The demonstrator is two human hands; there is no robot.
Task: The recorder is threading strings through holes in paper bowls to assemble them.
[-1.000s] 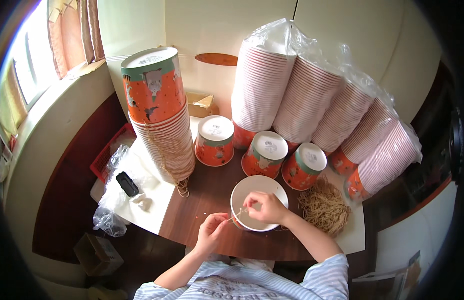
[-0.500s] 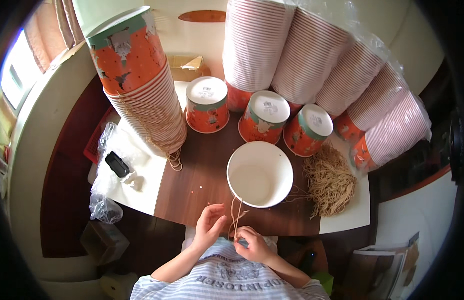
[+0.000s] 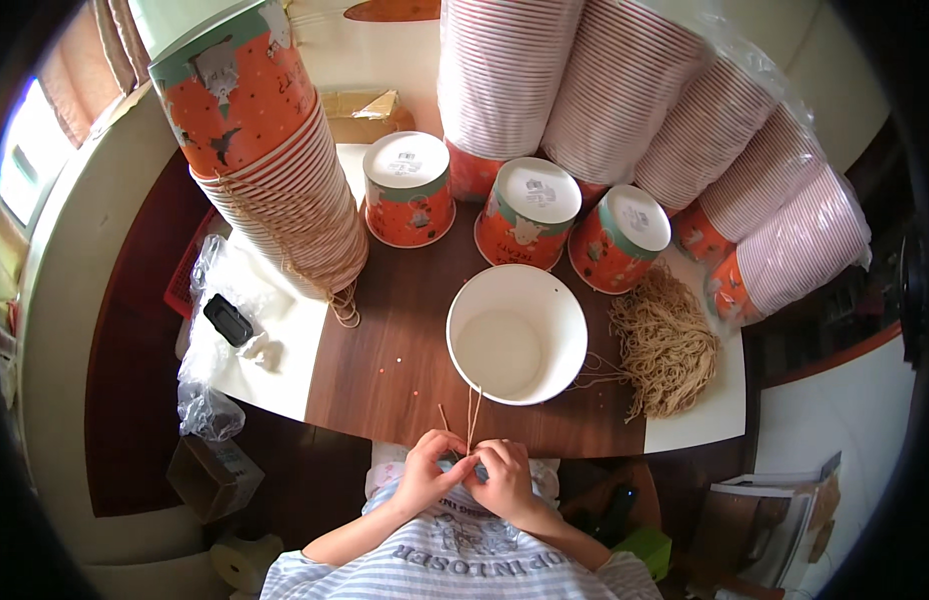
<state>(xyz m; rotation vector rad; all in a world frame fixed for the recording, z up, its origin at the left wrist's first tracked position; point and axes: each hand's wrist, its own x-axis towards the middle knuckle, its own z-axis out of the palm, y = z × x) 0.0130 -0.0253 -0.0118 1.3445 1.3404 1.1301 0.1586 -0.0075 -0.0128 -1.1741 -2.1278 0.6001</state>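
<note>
A white-lined paper bucket (image 3: 517, 335) stands mouth up near the front of the table. From its near rim a length of tan twine (image 3: 473, 420) runs down to my hands. My left hand (image 3: 435, 470) and my right hand (image 3: 503, 478) meet just in front of the table edge, fingertips pinched together on the twine. A loose end pokes up beside my left fingers. What the twine does between the fingertips is hidden. To the right of the bucket lies a tangled heap of the same twine (image 3: 667, 345).
Three orange buckets (image 3: 410, 190) stand upside down behind the open one. A tall nested bucket stack (image 3: 295, 195), wound with twine, rises at left. Plastic-wrapped stacks (image 3: 615, 110) fill the back right. A black tray (image 3: 228, 320) lies by crumpled plastic (image 3: 210, 410) at left.
My left hand, open beside the twine before, has moved right and closed on it next to my right hand. The view has shifted slightly.
</note>
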